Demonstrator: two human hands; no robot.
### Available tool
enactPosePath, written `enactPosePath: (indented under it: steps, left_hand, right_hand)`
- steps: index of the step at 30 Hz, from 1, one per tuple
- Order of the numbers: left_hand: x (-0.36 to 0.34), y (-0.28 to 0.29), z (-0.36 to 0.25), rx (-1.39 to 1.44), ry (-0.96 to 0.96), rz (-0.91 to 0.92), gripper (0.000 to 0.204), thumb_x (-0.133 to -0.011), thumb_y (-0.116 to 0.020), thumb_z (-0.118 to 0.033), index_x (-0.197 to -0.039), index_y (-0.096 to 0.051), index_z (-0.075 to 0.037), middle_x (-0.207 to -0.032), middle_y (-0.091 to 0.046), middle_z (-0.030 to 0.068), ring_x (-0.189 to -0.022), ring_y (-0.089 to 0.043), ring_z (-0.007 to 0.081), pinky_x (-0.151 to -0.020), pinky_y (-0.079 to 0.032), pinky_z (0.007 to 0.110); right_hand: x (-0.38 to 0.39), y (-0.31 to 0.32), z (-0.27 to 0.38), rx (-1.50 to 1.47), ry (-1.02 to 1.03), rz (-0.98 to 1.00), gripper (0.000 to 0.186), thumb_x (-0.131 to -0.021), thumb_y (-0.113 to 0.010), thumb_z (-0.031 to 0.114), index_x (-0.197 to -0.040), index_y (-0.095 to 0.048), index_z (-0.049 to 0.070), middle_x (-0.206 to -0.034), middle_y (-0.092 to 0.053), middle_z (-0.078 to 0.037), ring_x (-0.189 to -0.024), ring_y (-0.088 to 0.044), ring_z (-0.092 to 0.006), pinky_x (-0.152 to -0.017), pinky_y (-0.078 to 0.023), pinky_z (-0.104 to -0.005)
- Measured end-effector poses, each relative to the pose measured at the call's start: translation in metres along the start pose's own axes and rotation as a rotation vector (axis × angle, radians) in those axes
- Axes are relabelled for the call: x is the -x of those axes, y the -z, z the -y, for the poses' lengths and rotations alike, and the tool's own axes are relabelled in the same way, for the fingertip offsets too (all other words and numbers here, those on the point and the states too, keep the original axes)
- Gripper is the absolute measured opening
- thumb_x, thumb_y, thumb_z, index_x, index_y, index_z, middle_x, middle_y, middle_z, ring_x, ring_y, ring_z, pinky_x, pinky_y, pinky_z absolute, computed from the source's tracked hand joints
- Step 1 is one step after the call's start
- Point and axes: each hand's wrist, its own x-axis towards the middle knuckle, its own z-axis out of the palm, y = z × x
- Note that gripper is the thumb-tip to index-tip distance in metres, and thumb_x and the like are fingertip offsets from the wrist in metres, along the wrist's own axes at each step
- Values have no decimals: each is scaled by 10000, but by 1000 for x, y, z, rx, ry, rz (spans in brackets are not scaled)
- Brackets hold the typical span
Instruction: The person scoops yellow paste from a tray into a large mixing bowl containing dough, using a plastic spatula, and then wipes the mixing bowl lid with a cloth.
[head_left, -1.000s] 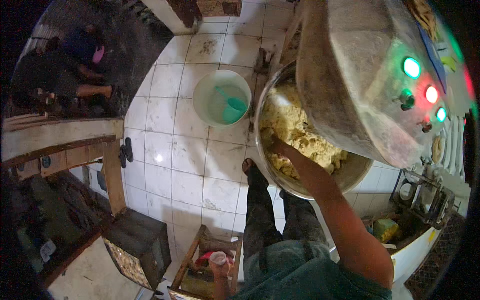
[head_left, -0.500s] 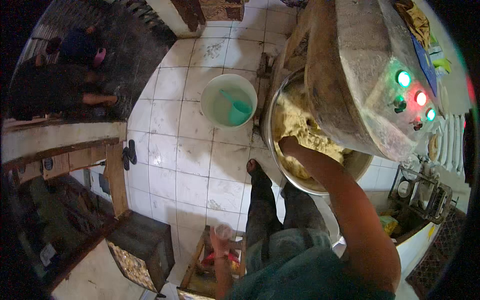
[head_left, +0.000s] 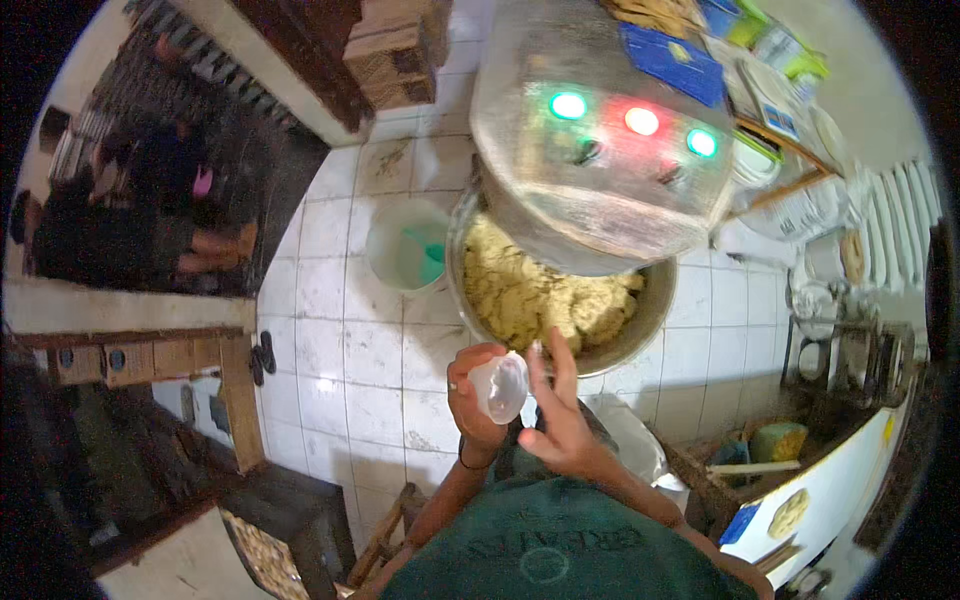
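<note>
My left hand (head_left: 473, 400) is wrapped round a small translucent plastic cup (head_left: 504, 388), tilted so that its mouth faces right. My right hand (head_left: 563, 415) is beside the cup's rim, thumb and fingers spread and slightly blurred; whether a finger touches the cup I cannot tell. Just beyond both hands is a large round metal mixing bowl (head_left: 655, 325) holding lumpy pale-yellow dough (head_left: 545, 300). The grey mixer housing (head_left: 600, 205) hangs over the bowl's far part and hides some of the dough. Inside the cup, the contents are not clear.
Left of the mixing bowl stands a white bucket (head_left: 385, 245) with a green dipper (head_left: 430, 262) in it. Lit green and red buttons (head_left: 641, 121) show on the mixer. Cardboard boxes (head_left: 392, 60) are at the back. Two people (head_left: 130, 225) sit at far left.
My right hand has left the dough and come back towards me with its fingers spread. My left hand has brought the cup up from lower left to beside it. The view has shifted.
</note>
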Motion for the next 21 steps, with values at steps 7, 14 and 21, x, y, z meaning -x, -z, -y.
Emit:
enactPosePath:
  steps: [7,14,21]
  left_hand:
    - [54,-71,6,-177,-71,239,388,-873,-281,-368,-943,-400,-5,-909,-504,189,-823,-492,218,-734,-414,333]
    - [88,-119,-6,-155,-146,371,391,-891,-250,-396,-941,-400,-39,-924,-495,190,-785,-518,234,-693,-451,344]
    - [101,-141,-9,-221,-705,555,357,-886,-296,-385,-940,-476,-82,-921,-426,128,-755,-503,250,-627,-461,348]
  right_hand:
    - [53,79,1,-142,111,-109,761,-760,-306,651,-1239,-389,65,-1350,2,-284,-1252,7,-429,-987,-30,-494]
    - [123,145,-9,-423,173,-380,781,-755,-277,670,-1204,-442,53,-1379,-27,-197,-1279,-45,-325,-1007,-21,-458]
    - [157,130,-4,-1258,-20,-171,800,-735,-324,659,-1197,-376,9,-1368,-111,-136,-1271,-100,-217,-1008,-71,-396]
